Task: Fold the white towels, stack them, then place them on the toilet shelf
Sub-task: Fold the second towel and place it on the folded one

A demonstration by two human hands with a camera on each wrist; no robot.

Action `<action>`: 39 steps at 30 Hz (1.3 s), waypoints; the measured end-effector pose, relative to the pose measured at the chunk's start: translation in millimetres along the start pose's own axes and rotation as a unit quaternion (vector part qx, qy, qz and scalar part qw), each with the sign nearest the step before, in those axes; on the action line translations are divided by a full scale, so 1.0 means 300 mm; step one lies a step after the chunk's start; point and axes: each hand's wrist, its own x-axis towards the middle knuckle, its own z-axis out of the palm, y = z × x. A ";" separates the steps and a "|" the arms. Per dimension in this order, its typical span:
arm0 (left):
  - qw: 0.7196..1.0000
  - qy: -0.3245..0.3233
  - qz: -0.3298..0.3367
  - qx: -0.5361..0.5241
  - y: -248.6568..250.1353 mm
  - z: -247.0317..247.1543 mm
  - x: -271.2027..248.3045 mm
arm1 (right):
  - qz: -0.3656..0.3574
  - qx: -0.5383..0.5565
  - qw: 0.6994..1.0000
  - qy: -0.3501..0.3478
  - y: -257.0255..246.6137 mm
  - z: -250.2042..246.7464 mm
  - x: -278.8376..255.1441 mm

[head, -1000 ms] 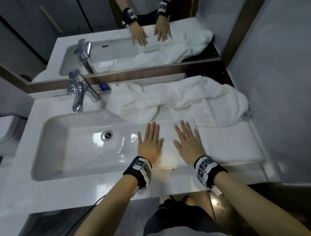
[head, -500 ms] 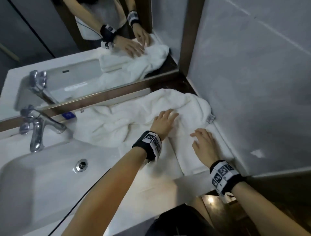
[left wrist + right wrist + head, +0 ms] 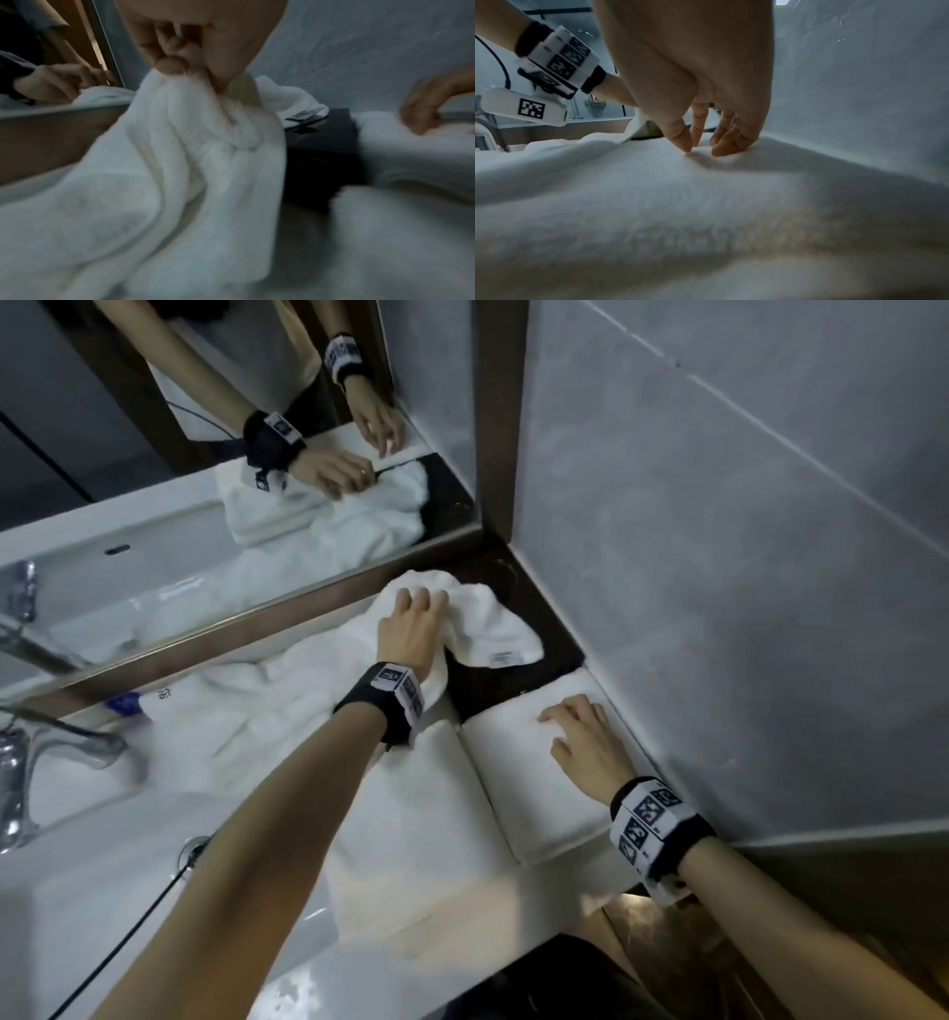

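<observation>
A crumpled white towel (image 3: pixel 488 624) lies bunched in the back corner by the mirror, and my left hand (image 3: pixel 411 624) grips a fold of it. In the left wrist view, thumb and fingers (image 3: pixel 177 65) pinch that loose towel (image 3: pixel 180 162), lifting it. Close to the right wall lies a folded towel (image 3: pixel 524 793); my right hand (image 3: pixel 580 737) rests on its far end, fingertips (image 3: pixel 721 150) pressing into the pile (image 3: pixel 680 203). A second folded towel (image 3: pixel 411 824) lies just left of it, partly under my left forearm.
A dark counter patch (image 3: pixel 493 695) shows between the loose and folded towels. More white cloth (image 3: pixel 246 711) spreads toward the faucet (image 3: pixel 20 762). The white sink basin (image 3: pixel 128 891) lies left, the mirror (image 3: pixel 205 505) behind, and a grey tiled wall (image 3: pixel 744 557) close on the right.
My left hand has closed on the loose towel and pulled it up and back, uncovering the dark counter. My right hand stays on the folded towel. The view has swung right.
</observation>
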 end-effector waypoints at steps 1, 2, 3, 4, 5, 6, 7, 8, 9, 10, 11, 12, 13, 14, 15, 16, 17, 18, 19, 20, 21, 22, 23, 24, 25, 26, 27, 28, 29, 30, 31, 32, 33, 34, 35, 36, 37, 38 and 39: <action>1.000 0.017 -0.004 0.010 -0.027 -0.010 0.016 | 0.000 0.000 1.000 -0.009 0.003 -0.004 0.005; 0.999 0.029 -0.006 0.014 -0.053 -0.016 0.029 | -0.001 -0.001 1.000 -0.015 0.005 -0.007 0.010; 0.999 0.036 -0.009 0.014 -0.078 -0.018 0.037 | -0.002 -0.004 1.000 -0.019 0.007 -0.010 0.014; 0.999 0.034 -0.011 0.015 -0.097 -0.013 0.040 | -0.003 -0.006 1.000 -0.020 0.007 -0.011 0.019; 1.000 0.022 -0.006 0.012 -0.112 -0.001 0.039 | -0.002 -0.007 1.000 -0.021 0.006 -0.011 0.021; 1.000 0.001 0.006 0.001 -0.121 0.020 0.033 | 0.000 -0.010 1.000 -0.021 0.004 -0.011 0.023; 0.999 -0.027 0.018 -0.018 -0.123 0.043 0.022 | 0.002 -0.015 1.000 -0.020 0.001 -0.010 0.025; 0.997 -0.058 0.021 -0.043 -0.123 0.063 0.006 | 0.005 -0.021 1.000 -0.020 -0.003 -0.008 0.026; 0.994 -0.079 0.015 -0.075 -0.122 0.079 -0.012 | 0.008 -0.027 0.999 -0.021 -0.008 -0.007 0.028; 0.990 -0.084 0.003 -0.110 -0.120 0.087 -0.032 | 0.012 -0.030 0.999 -0.023 -0.013 -0.008 0.029; 0.987 -0.073 -0.008 -0.146 -0.121 0.091 -0.054 | 0.014 -0.032 0.999 -0.023 -0.020 -0.009 0.028; 0.983 -0.047 -0.011 -0.176 -0.122 0.090 -0.077 | 0.015 -0.030 0.999 -0.018 -0.029 -0.010 0.027; 0.982 -0.017 -0.003 -0.191 -0.122 0.085 -0.104 | 0.012 -0.023 1.000 -0.009 -0.041 -0.010 0.024; 0.981 0.008 0.013 -0.192 -0.124 0.080 -0.135 | 0.004 -0.010 1.000 -0.001 -0.060 -0.009 0.021; 0.981 0.025 0.029 -0.188 -0.125 0.078 -0.166 | -0.010 0.008 1.000 0.000 -0.084 -0.005 0.017; 0.981 0.032 0.036 -0.187 -0.126 0.076 -0.201 | -0.026 0.031 0.999 -0.010 -0.115 0.001 0.012; 0.980 0.033 0.030 -0.192 -0.127 0.074 -0.237 | -0.038 0.055 0.997 -0.028 -0.150 0.009 0.005; 0.979 0.036 0.015 -0.201 -0.131 0.071 -0.274 | -0.044 0.072 0.995 -0.054 -0.185 0.020 -0.003; 0.976 0.042 -0.005 -0.211 -0.137 0.071 -0.311 | -0.043 0.077 0.993 -0.084 -0.218 0.031 -0.010; 0.974 0.051 -0.030 -0.218 -0.146 0.071 -0.352 | -0.037 0.068 0.990 -0.115 -0.247 0.045 -0.016; 0.971 0.056 -0.059 -0.225 -0.159 0.072 -0.396 | -0.028 0.051 0.989 -0.138 -0.271 0.061 -0.022; 0.967 0.057 -0.093 -0.232 -0.171 0.076 -0.443 | -0.017 0.034 0.988 -0.151 -0.291 0.077 -0.029; 0.960 0.051 -0.134 -0.241 -0.181 0.083 -0.492 | -0.003 0.019 0.988 -0.155 -0.306 0.092 -0.038; 0.951 0.039 -0.177 -0.250 -0.190 0.092 -0.543 | 0.010 0.007 0.988 -0.154 -0.319 0.108 -0.047; 0.940 0.021 -0.220 -0.259 -0.195 0.102 -0.590 | 0.022 -0.001 0.988 -0.153 -0.329 0.123 -0.056; 0.925 -0.006 -0.265 -0.272 -0.198 0.116 -0.635 | 0.032 -0.004 0.988 -0.154 -0.338 0.137 -0.063; 0.900 -0.041 -0.314 -0.300 -0.199 0.133 -0.673 | 0.039 -0.005 0.987 -0.158 -0.344 0.149 -0.068; 0.863 -0.078 -0.363 -0.344 -0.199 0.146 -0.706 | 0.046 -0.002 0.985 -0.166 -0.350 0.159 -0.069; 0.817 -0.113 -0.404 -0.394 -0.197 0.159 -0.734 | 0.054 0.005 0.983 -0.175 -0.354 0.169 -0.068; 0.777 -0.147 -0.432 -0.434 -0.194 0.173 -0.759 | 0.064 0.015 0.981 -0.183 -0.356 0.179 -0.066; 0.751 -0.173 -0.446 -0.456 -0.192 0.186 -0.782 | 0.071 0.023 0.979 -0.190 -0.360 0.188 -0.067; 0.738 -0.180 -0.453 -0.467 -0.190 0.197 -0.803 | 0.076 0.027 0.978 -0.194 -0.364 0.198 -0.069; 0.730 -0.170 -0.460 -0.475 -0.189 0.207 -0.820 | 0.080 0.028 0.978 -0.192 -0.368 0.207 -0.073; 0.723 -0.154 -0.467 -0.486 -0.190 0.212 -0.834 | 0.083 0.030 0.978 -0.188 -0.372 0.215 -0.079; 0.716 -0.140 -0.472 -0.495 -0.190 0.213 -0.847 | 0.085 0.035 0.978 -0.186 -0.376 0.222 -0.085; 0.713 -0.129 -0.473 -0.501 -0.192 0.212 -0.857 | 0.087 0.051 0.976 -0.191 -0.379 0.229 -0.091; 0.714 -0.117 -0.472 -0.503 -0.196 0.206 -0.863 | 0.091 0.082 0.972 -0.201 -0.382 0.231 -0.096; 0.718 -0.106 -0.468 -0.504 -0.199 0.196 -0.865 | 0.098 0.130 0.965 -0.206 -0.383 0.230 -0.101; 0.722 -0.095 -0.462 -0.506 -0.200 0.184 -0.863 | 0.107 0.186 0.956 -0.200 -0.383 0.222 -0.106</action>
